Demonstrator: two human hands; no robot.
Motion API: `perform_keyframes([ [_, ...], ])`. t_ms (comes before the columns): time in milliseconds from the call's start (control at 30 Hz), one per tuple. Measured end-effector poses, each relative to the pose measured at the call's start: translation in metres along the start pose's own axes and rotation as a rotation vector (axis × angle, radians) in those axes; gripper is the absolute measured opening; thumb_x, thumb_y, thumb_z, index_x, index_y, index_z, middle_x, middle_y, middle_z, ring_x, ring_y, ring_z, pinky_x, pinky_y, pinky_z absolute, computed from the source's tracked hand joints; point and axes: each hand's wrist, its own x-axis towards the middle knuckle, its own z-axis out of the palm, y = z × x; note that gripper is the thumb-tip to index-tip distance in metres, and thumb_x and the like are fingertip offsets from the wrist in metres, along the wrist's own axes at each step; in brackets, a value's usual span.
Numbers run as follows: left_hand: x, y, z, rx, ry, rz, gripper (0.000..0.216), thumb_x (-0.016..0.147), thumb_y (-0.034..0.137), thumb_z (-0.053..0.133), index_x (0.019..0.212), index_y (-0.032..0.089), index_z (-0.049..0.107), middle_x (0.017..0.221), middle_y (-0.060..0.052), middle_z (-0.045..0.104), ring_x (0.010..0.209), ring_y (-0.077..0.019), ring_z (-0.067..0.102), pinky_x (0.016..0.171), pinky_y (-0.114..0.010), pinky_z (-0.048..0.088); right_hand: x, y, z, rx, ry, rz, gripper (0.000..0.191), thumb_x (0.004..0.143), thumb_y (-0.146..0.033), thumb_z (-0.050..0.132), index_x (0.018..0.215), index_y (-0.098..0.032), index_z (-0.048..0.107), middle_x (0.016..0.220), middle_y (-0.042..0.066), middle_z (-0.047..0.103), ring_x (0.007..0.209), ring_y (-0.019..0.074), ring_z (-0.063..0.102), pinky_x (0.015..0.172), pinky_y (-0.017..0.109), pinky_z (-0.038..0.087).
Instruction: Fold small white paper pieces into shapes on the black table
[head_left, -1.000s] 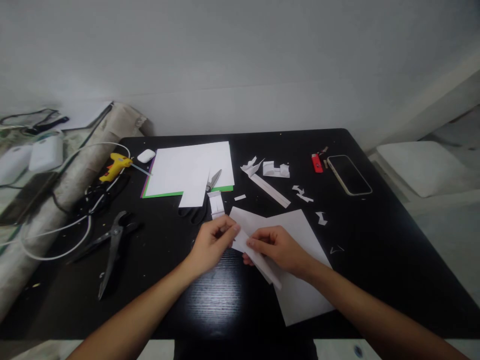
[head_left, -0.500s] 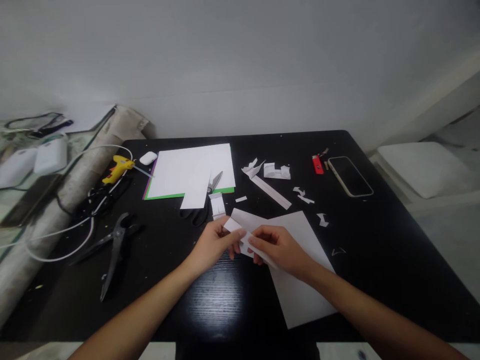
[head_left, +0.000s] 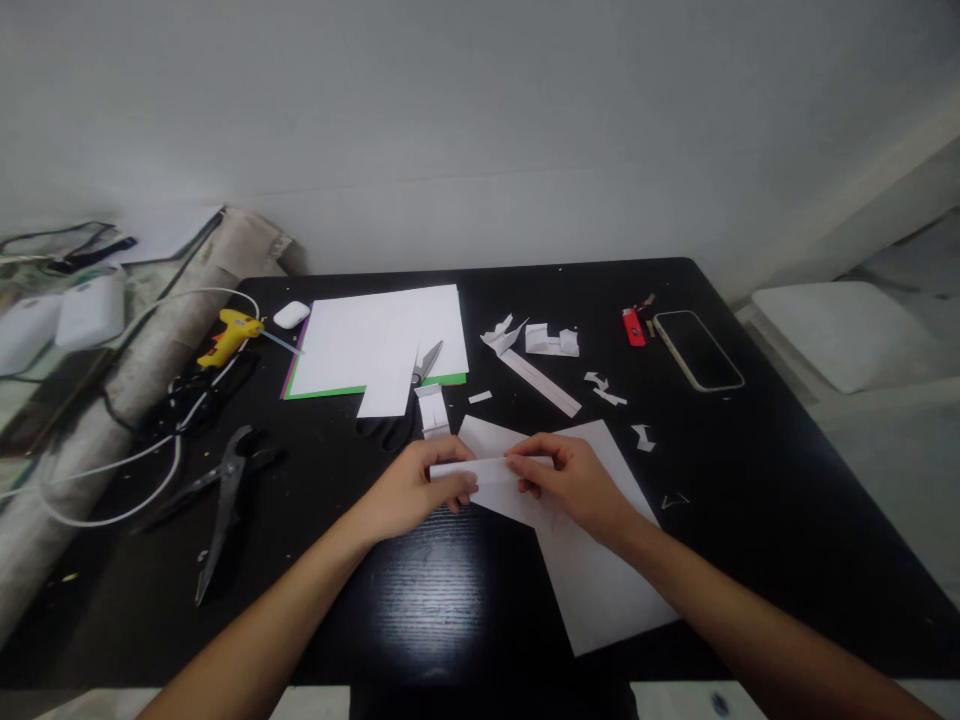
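Observation:
A narrow folded strip of white paper point(head_left: 491, 468) stretches level between my hands above the table. My left hand point(head_left: 420, 482) is closed on its left end, thumb in front and fingers behind. Near the other end, my right hand point(head_left: 566, 480) pinches the strip between thumb and fingers. Beneath my right hand lies a larger white sheet point(head_left: 600, 590), partly covered by it. Just beyond my left hand is a small folded paper piece point(head_left: 433, 411). The scissors point(head_left: 428, 362) lie behind that, their black handles partly under a sheet.
White paper point(head_left: 382, 340) is stacked over coloured sheets at the back. A yellow glue gun point(head_left: 229, 338) and pliers point(head_left: 229, 500) lie left. Paper offcuts point(head_left: 544, 383) are scattered centre right, near a red lighter point(head_left: 634, 327) and a phone point(head_left: 699, 350).
The paper strip has turned from a slant to nearly level. My left hand has shifted slightly left and my right hand slightly right, both still holding it.

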Motion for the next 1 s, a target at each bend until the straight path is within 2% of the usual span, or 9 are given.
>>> perform_keyframes([
  [100,-0.003,0.001,0.000,0.098,-0.114,0.014,0.020,0.092,0.033,0.070,0.098,0.014,0.074,0.085,-0.004,0.070,0.074,-0.0150,0.063,0.069,-0.027,0.051,-0.001,0.002,0.002,-0.043,-0.017,-0.037,0.024,0.076,-0.039,0.085,0.087,-0.018,0.081,0.067,0.000,0.071,0.062,0.0136,0.062,0.061,0.028,0.048],
  [233,-0.002,0.000,0.006,0.160,-0.135,0.076,0.029,0.099,0.040,0.062,0.098,0.015,0.075,0.081,-0.003,0.068,0.073,-0.0149,0.059,0.069,-0.027,0.046,-0.005,0.003,0.007,-0.033,-0.071,-0.069,0.023,0.075,-0.038,0.087,0.087,-0.019,0.081,0.076,0.002,0.074,0.068,0.0150,0.066,0.068,0.029,0.053],
  [300,-0.002,-0.003,0.009,0.163,-0.114,0.086,0.032,0.099,0.043,0.061,0.092,0.014,0.074,0.077,-0.002,0.065,0.070,-0.0137,0.057,0.066,-0.026,0.043,-0.006,0.002,0.009,0.017,-0.054,-0.058,0.026,0.073,-0.036,0.089,0.090,-0.020,0.079,0.076,0.001,0.074,0.066,0.0145,0.067,0.067,0.029,0.054],
  [400,-0.002,-0.006,0.014,0.149,-0.064,0.062,0.033,0.097,0.044,0.064,0.084,0.014,0.070,0.070,0.001,0.059,0.063,-0.0114,0.051,0.059,-0.024,0.037,-0.005,0.000,0.009,0.131,0.057,-0.056,0.034,0.068,-0.033,0.093,0.093,-0.020,0.074,0.071,-0.002,0.072,0.062,0.0127,0.065,0.061,0.026,0.053],
  [533,-0.003,-0.008,0.016,0.115,-0.071,0.032,0.032,0.094,0.042,0.069,0.078,0.014,0.067,0.065,0.003,0.053,0.058,-0.0097,0.045,0.055,-0.023,0.033,-0.004,-0.004,0.009,0.212,0.141,-0.047,0.038,0.064,-0.035,0.096,0.086,-0.019,0.069,0.066,-0.003,0.072,0.060,0.0120,0.065,0.060,0.025,0.053],
  [633,-0.002,-0.006,0.018,0.059,-0.054,0.083,0.027,0.095,0.041,0.068,0.088,0.015,0.068,0.071,0.002,0.058,0.063,-0.0108,0.050,0.059,-0.023,0.036,-0.006,-0.006,0.011,0.207,0.081,-0.041,0.041,0.063,-0.038,0.097,0.083,-0.019,0.067,0.064,-0.002,0.073,0.056,0.0118,0.064,0.060,0.026,0.055],
  [733,-0.001,-0.005,0.020,0.029,0.032,0.147,0.025,0.098,0.041,0.064,0.096,0.016,0.068,0.073,0.001,0.061,0.066,-0.0121,0.055,0.063,-0.023,0.041,-0.010,-0.003,0.015,0.199,0.009,-0.042,0.043,0.064,-0.039,0.096,0.085,-0.019,0.065,0.064,-0.002,0.073,0.057,0.0130,0.067,0.061,0.027,0.056],
  [867,0.000,-0.006,0.026,0.046,0.114,0.174,0.029,0.097,0.042,0.065,0.084,0.016,0.067,0.063,0.003,0.057,0.058,-0.0108,0.050,0.057,-0.022,0.038,-0.012,0.003,0.018,0.195,-0.055,-0.038,0.041,0.066,-0.038,0.095,0.085,-0.019,0.064,0.062,-0.003,0.071,0.054,0.0127,0.066,0.057,0.026,0.054],
  [1000,0.000,-0.007,0.029,0.018,0.163,0.159,0.033,0.095,0.046,0.067,0.081,0.016,0.068,0.059,0.004,0.054,0.053,-0.0095,0.044,0.052,-0.021,0.033,-0.012,0.005,0.017,0.146,-0.066,-0.088,0.037,0.071,-0.037,0.092,0.090,-0.020,0.066,0.064,-0.003,0.071,0.057,0.0143,0.068,0.058,0.028,0.055],
])
